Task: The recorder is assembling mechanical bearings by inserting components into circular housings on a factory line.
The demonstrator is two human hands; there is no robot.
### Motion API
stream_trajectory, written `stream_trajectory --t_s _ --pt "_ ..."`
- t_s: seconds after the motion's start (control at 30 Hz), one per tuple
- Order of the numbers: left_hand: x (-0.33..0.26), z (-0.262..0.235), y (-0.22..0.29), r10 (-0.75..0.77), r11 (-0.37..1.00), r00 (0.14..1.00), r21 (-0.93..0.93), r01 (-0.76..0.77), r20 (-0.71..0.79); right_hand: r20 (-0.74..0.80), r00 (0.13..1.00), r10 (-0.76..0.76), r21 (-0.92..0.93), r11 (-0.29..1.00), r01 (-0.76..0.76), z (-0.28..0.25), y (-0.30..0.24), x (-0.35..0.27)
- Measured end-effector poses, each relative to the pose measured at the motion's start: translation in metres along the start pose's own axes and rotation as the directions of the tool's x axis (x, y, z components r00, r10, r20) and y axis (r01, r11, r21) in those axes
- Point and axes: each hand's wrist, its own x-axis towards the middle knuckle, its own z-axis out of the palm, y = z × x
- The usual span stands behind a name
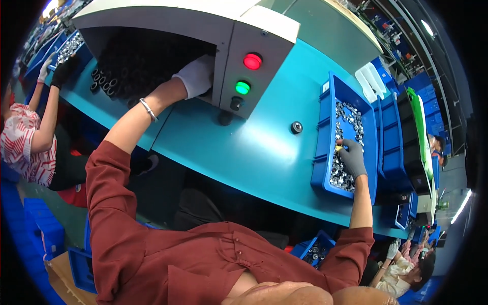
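Observation:
My left hand (195, 76), in a white glove, reaches into the dark opening of a white machine housing (254, 28); its fingers are hidden against the inner wall. Several black rings (101, 81) lie further left inside that opening. My right hand (352, 156), in a grey glove, is down in a blue bin (320, 157) filled with small shiny metal parts (349, 116). Its fingertips are pinched on one small part with a yellowish spot.
The machine's front panel carries a red lamp (252, 61), a green lamp (243, 87) and a black knob (235, 103). A black round piece (296, 127) lies on the teal table (244, 152). More blue bins (394, 147) stand right. A co-worker's gloved hand (63, 71) works at far left.

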Motion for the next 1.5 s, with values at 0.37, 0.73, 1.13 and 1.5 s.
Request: stream_trajectory --t_s 0.37,0.73,1.13,1.5 --pt "-0.004 -0.019 0.018 -0.213 0.97 0.967 -0.086 0.226 0.138 -0.139 0.989 -0.052 -0.038 0.998 0.048 -0.005 -0.003 -0.008" --pt "-0.063 -0.02 0.045 -0.282 0.947 0.893 -0.249 0.202 -0.35 -0.252 0.879 -0.405 0.155 0.88 0.45 -0.039 -0.145 -0.054" --pt "-0.133 -0.05 0.087 -0.597 0.355 0.796 -0.922 0.153 -0.097 0.116 0.788 -0.605 -0.322 0.727 0.606 0.133 -0.296 0.004" --pt "-0.165 -0.033 0.07 -0.462 0.84 0.837 -0.448 0.306 -0.293 0.098 0.669 -0.737 -0.163 0.651 0.741 0.116 -0.365 -0.013"
